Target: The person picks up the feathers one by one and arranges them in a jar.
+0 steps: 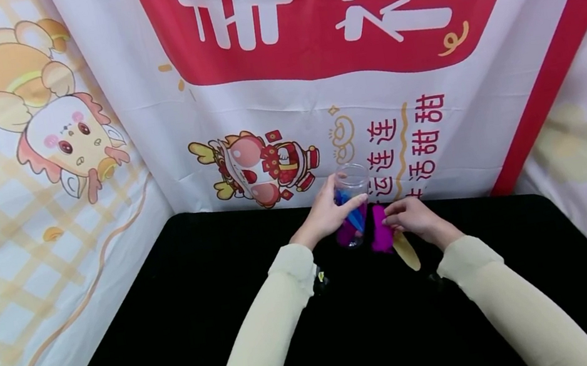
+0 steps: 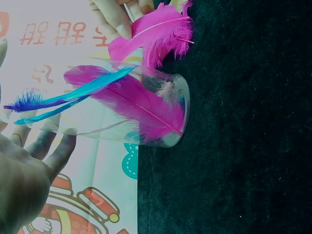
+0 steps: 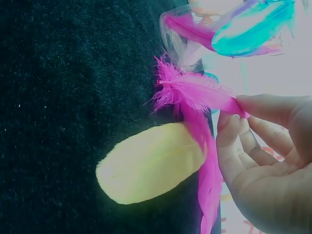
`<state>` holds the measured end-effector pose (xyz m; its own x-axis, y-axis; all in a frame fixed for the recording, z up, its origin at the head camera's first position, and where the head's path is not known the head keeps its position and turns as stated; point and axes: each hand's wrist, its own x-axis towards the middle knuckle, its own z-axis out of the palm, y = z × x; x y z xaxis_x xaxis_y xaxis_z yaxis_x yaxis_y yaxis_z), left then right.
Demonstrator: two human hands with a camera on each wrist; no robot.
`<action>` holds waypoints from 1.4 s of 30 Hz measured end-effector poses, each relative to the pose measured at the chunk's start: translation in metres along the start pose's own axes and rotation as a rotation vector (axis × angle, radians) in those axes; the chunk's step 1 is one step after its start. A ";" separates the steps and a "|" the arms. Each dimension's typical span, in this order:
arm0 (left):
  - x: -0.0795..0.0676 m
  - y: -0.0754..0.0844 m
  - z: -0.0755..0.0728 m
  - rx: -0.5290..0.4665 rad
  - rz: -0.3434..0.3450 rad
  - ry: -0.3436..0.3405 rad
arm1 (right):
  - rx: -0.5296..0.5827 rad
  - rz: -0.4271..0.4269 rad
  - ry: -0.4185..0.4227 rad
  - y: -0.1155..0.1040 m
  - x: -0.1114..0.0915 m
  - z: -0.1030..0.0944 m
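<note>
"Where's the jar (image 1: 354,179)?"

"In my left hand (image 1: 326,213), near the back edge of the black counter (image 1: 178,326), mouth up. My thumb lies across the near side and my fingers bend round the other, so that hand is only as wide as the jar."

"What's inside?"

"Blue feathers (image 2: 92,87), crossing over a magenta feather (image 2: 146,109) in the left wrist view. The magenta one has its downy end by the base."

"And your right hand (image 1: 415,215)?"

"Nearly closed. My thumb and fingertips pinch one end of a pink feather (image 3: 204,92), just beside the jar. Its downy end points away from my fingers."

"Anything else by it?"

"A second pink feather (image 3: 209,180) passes beneath the held one, and a yellow feather (image 3: 151,163) meets it. I can't tell whether those two rest wholly on the counter or hang partly from my fingers."

"What's around you?"

"A red and white printed cloth (image 1: 270,104) hangs behind the counter, and a checked cloth (image 1: 20,299) is on my left. My sleeves (image 1: 259,333) are pale."
</note>
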<state>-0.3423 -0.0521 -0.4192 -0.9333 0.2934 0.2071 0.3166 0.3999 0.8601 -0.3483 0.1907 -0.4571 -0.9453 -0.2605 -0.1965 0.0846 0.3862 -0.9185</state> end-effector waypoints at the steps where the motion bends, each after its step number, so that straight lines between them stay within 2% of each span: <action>1: 0.001 0.000 0.000 0.000 -0.001 0.001 | 0.004 -0.007 -0.002 -0.001 -0.001 -0.001; 6: 0.002 -0.002 -0.001 -0.007 -0.001 0.000 | 0.025 -0.034 -0.014 -0.004 -0.005 -0.004; 21: 0.003 -0.004 -0.001 -0.032 -0.003 -0.018 | 0.029 -0.037 0.004 -0.008 -0.010 -0.010; 29: 0.003 -0.002 0.000 -0.039 -0.003 -0.023 | 0.017 -0.015 0.017 -0.017 -0.016 -0.014; 36: 0.002 -0.002 0.000 -0.031 -0.016 -0.026 | 0.057 0.023 0.033 -0.023 -0.018 -0.018; 42: 0.003 -0.004 -0.001 -0.053 -0.013 -0.040 | 0.043 -0.012 0.038 -0.031 -0.022 -0.023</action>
<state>-0.3466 -0.0542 -0.4215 -0.9292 0.3238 0.1780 0.2945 0.3579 0.8861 -0.3371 0.2046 -0.4165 -0.9574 -0.2309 -0.1734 0.0862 0.3445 -0.9348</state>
